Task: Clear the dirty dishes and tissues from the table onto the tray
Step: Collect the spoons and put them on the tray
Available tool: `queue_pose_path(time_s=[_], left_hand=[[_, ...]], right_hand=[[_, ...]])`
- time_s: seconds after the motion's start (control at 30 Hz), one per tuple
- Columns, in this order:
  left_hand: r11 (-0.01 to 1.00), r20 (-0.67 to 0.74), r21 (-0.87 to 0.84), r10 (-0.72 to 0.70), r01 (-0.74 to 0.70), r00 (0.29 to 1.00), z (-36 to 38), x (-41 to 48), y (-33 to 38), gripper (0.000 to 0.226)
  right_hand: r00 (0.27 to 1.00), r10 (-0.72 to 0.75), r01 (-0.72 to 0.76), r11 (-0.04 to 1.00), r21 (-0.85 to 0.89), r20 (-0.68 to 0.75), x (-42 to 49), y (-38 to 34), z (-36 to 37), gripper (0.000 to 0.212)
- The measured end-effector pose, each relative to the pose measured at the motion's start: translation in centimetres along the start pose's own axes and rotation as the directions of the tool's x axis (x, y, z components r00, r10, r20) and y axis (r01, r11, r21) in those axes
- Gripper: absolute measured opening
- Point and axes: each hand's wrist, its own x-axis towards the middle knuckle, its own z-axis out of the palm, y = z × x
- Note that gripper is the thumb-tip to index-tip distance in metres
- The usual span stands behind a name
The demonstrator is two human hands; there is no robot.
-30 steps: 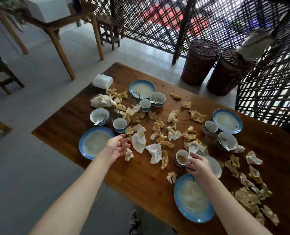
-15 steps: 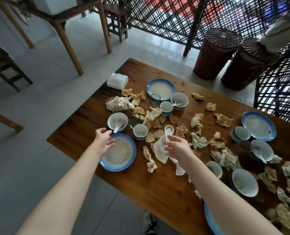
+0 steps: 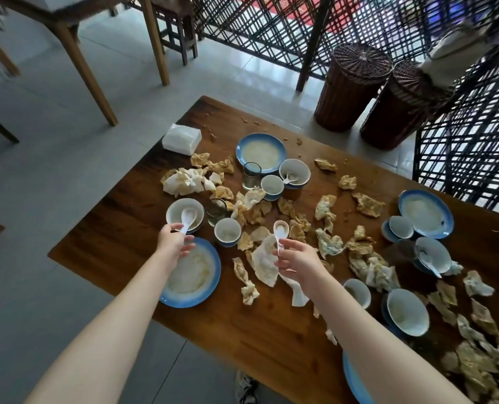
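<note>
Spoons in both hands: the left hand (image 3: pixel 174 243) pinches the handle of a white spoon (image 3: pixel 187 217) lying in a bowl (image 3: pixel 173 208). The right hand (image 3: pixel 296 259) pinches a second spoon (image 3: pixel 280 232) upright above the crumpled tissues (image 3: pixel 264 262).

You stand in what looks like an eatery's dining room: a wooden table (image 3: pixel 242 330) strewn with used plates (image 3: pixel 261 151) and tissues (image 3: pixel 184 182), another table (image 3: pixel 76 39) nearby, lattice screens (image 3: pixel 271 30), wicker baskets (image 3: pixel 353 86).

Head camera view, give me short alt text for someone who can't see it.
Two bare hands each hold a white spoon: the left hand lifts one from a bowl, the right hand holds another. The wooden table is littered with dirty dishes and crumpled tissues.
</note>
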Motion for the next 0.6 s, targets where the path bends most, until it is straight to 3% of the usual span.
queue_pose_path(time_s=[0.1, 0.2, 0.37, 0.6], left_hand=[[0.999, -0.07, -0.051, 0.005, -0.008, 0.998, 0.3, -1.6, -0.8, 0.029], [0.991, -0.034, -0.132, 0.023, -0.027, 0.999, 1.2, -3.9, -1.8, 0.028], [0.98, 0.192, -0.201, 0.051, -0.012, 0.98, 4.3, -9.1, -2.7, 0.03], [0.986, 0.541, -0.121, 0.163, -0.116, 0.825, 11.1, -18.5, -5.4, 0.027]], right_hand=[[1.0, 0.005, -0.005, 1.0, 0.019, -0.008, -0.6, 0.5, -0.8, 0.026], [1.0, 0.013, -0.013, 1.0, 0.026, -0.014, -1.5, 1.4, -2.0, 0.026], [0.998, 0.007, -0.002, 0.996, 0.087, -0.059, -3.6, 3.5, -5.9, 0.025], [0.986, -0.036, 0.076, 0.968, 0.24, -0.164, -8.8, 8.6, -14.5, 0.027]])
